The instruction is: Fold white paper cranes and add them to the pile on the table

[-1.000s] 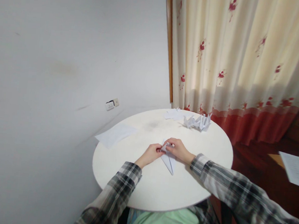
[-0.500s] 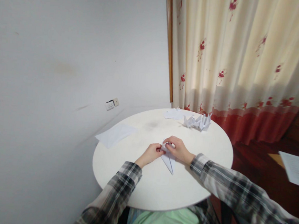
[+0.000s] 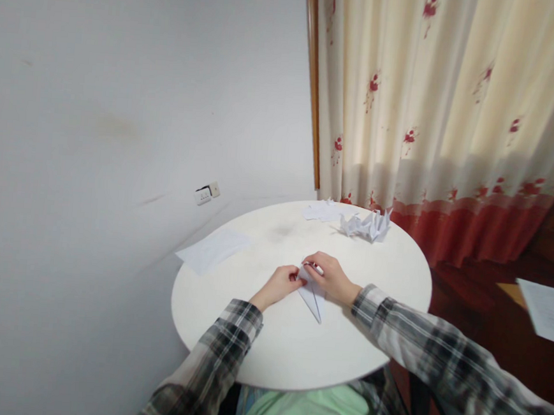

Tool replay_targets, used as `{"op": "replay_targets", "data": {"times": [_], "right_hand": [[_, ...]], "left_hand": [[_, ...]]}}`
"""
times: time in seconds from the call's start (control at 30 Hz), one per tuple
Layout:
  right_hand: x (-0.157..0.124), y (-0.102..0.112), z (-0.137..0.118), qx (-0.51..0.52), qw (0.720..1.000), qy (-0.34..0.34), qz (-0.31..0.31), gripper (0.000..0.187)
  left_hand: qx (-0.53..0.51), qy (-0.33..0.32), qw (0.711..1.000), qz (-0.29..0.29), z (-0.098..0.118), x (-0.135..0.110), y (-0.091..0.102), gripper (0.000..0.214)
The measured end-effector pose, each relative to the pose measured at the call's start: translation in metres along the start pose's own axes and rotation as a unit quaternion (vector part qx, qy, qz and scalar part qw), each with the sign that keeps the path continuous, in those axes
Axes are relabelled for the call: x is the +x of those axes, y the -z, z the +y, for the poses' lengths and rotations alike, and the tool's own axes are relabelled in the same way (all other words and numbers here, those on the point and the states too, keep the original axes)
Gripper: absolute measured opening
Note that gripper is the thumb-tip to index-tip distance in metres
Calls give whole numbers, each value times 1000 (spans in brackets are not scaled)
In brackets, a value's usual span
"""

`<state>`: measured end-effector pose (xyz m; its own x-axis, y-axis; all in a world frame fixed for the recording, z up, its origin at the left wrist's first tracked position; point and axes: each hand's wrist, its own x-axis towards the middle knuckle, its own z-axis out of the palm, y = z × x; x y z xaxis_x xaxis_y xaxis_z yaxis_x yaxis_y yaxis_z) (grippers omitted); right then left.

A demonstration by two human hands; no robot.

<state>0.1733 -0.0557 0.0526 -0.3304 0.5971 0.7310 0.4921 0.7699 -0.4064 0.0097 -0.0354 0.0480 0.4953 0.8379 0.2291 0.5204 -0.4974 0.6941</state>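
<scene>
A piece of folded white paper lies on the round white table, its narrow point aimed toward me and a crease line down its middle. My left hand pinches its left edge, thumb and fingers closed together. At the upper right, my right hand has its fingers curled over the paper's far end. The hands partly cover that far end, so the fold under the fingertips is hard to make out.
Several folded paper cranes stand at the table's back right. Beside them are paper pieces. A flat white sheet overhangs the left edge near the wall. Written papers lie off to the right.
The raised flap at the paper's far end now lies flatter under my right fingers. Both hands stay in nearly the same place.
</scene>
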Motion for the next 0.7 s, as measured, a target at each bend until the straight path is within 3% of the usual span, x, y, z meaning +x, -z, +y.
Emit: {"op": "replay_targets", "data": {"times": [0.7], "right_hand": [[0, 1, 3, -23, 999, 12, 23, 22]], "left_hand": [[-1, 7, 1000, -2, 3, 0, 0, 11]]}}
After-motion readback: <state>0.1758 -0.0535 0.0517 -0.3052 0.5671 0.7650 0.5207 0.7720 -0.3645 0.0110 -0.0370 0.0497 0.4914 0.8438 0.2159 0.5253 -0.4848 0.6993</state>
